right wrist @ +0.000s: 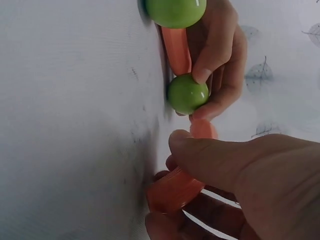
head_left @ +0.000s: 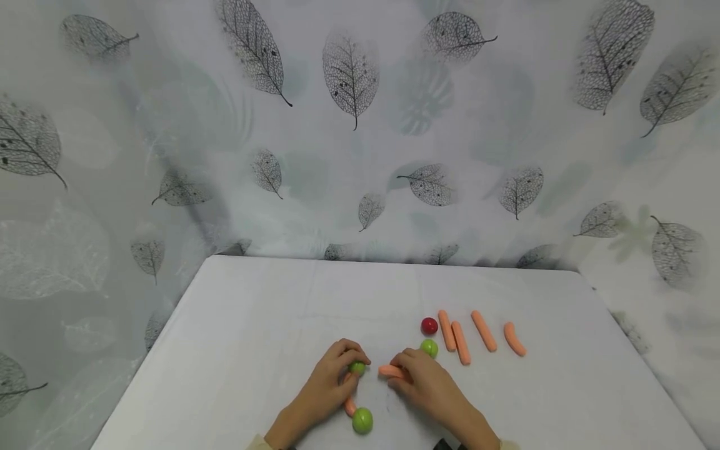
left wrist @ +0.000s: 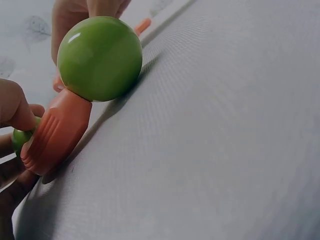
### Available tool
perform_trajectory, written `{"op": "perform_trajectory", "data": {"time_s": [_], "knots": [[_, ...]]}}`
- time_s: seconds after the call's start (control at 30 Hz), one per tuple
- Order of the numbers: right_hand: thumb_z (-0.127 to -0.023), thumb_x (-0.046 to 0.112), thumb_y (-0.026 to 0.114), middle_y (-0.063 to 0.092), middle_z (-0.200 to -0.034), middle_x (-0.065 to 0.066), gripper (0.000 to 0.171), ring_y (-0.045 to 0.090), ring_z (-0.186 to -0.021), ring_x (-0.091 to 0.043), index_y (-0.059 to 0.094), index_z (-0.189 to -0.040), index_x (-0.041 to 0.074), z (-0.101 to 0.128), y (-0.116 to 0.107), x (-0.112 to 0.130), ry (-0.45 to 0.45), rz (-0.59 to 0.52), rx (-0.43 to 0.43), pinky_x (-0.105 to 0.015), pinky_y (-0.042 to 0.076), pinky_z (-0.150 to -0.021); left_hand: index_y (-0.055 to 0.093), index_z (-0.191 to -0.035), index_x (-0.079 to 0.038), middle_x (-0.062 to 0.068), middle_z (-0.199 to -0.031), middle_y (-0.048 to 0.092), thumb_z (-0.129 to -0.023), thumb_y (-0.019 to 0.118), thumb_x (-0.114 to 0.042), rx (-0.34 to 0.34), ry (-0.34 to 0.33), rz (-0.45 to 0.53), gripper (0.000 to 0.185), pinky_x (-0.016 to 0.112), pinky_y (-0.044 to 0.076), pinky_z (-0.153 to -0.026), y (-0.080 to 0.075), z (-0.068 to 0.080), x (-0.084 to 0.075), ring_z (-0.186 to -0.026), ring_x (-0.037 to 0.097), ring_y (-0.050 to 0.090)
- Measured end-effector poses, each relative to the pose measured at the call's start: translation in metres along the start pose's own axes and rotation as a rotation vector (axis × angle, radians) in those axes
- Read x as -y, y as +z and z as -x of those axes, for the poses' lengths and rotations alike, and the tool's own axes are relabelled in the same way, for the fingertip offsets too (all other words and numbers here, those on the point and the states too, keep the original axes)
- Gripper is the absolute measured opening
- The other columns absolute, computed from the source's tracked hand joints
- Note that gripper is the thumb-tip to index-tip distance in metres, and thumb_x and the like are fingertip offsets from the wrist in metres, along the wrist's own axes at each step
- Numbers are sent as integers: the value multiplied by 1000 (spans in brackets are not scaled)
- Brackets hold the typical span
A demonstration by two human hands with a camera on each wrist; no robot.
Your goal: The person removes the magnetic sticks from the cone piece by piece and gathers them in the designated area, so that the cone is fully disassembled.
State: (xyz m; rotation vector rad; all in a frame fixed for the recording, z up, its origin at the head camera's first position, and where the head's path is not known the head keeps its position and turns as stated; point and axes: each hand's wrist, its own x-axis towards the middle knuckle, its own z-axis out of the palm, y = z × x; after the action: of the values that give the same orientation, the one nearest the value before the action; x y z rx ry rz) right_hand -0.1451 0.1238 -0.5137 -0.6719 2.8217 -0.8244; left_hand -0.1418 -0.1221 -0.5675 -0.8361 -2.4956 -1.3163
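Observation:
My left hand [head_left: 326, 381] pinches a small glossy green ball [head_left: 357, 367] between thumb and fingers, at the far end of an orange curved stick [head_left: 350, 407]. A second green ball [head_left: 362, 420] touches that stick's near end; it looms large in the left wrist view, where the stick [left wrist: 60, 132] shows grooves. My right hand [head_left: 430, 384] grips another orange stick [head_left: 390, 371], whose end points left towards the pinched ball, a small gap apart. In the right wrist view the thumb covers part of this orange stick [right wrist: 175, 191].
Just beyond my right hand lies another green ball [head_left: 429, 347], with a red ball [head_left: 429, 325] behind it. Several orange sticks [head_left: 461, 342] lie to the right on the white table [head_left: 236, 350]. A leaf-patterned cloth [head_left: 360, 156] hangs behind the table.

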Motion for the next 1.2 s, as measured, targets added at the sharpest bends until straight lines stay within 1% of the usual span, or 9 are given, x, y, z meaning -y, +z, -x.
{"op": "perform_trajectory", "data": {"time_s": [0.13,0.23,0.4,0.47,0.6,0.7,0.77,0.97,1.2], "knots": [[-91,28,79,68,-94,12,20,51,-81,0,76,-109,19,-1,-3,-1,-36,-33,-10,-23,45,-70,72,-113,-16,-8,-123,64,-86,69,4,-36,33,-31,33,29,51,-98,-1,-2,-2,-118,10,57],[-95,31,74,69,-96,8,30,51,-80,0,77,-120,14,1,-6,-1,-41,-73,-6,-22,47,-69,73,-113,-15,-7,-122,65,-85,70,5,-53,34,-46,34,29,50,-99,-1,-3,-3,-118,10,57],[-103,34,63,66,-95,6,37,51,-80,-1,74,-128,8,2,-9,2,17,-123,-5,-21,45,-67,73,-112,-17,-9,-121,66,-85,70,5,-74,-19,-62,35,30,50,-99,-1,-5,-3,-118,8,56],[-103,31,64,65,-95,7,33,51,-81,-2,75,-125,9,2,-8,4,36,-90,-28,-21,45,-68,73,-111,-18,-10,-120,66,-84,70,5,-102,-45,-77,35,30,50,-98,-1,-6,-3,-116,8,56],[-96,24,75,69,-97,7,22,55,-89,-7,76,-115,13,0,-6,8,57,72,-112,-28,52,-75,72,-109,-18,-11,-118,66,-83,71,5,-176,-99,-105,35,30,50,-95,0,-9,-2,-111,8,54],[-91,21,80,73,-100,6,24,60,-93,-10,75,-113,15,-1,-4,11,70,162,-132,-33,56,-80,72,-108,-17,-10,-117,66,-82,71,6,-227,-149,-118,35,29,49,-92,-1,-11,-1,-109,8,52],[-89,20,82,73,-100,4,26,60,-91,-11,74,-114,16,-1,-2,12,78,178,-125,-34,56,-78,73,-107,-17,-10,-115,67,-82,72,7,-261,-180,-126,35,29,49,-92,-1,-10,-1,-108,8,52],[-87,19,84,65,-104,4,32,57,-85,-7,69,-115,15,0,3,9,85,222,-163,-27,52,-69,74,-104,-13,-4,-110,69,-82,75,6,-355,-201,-141,28,32,45,-92,0,-9,1,-106,13,53],[-87,22,84,59,-100,3,35,49,-79,-7,67,-117,13,2,2,6,120,245,-183,-24,47,-64,68,-118,-11,-2,-119,62,-89,75,1,-355,-299,-76,32,26,50,-87,3,-7,2,-106,11,50]]}}
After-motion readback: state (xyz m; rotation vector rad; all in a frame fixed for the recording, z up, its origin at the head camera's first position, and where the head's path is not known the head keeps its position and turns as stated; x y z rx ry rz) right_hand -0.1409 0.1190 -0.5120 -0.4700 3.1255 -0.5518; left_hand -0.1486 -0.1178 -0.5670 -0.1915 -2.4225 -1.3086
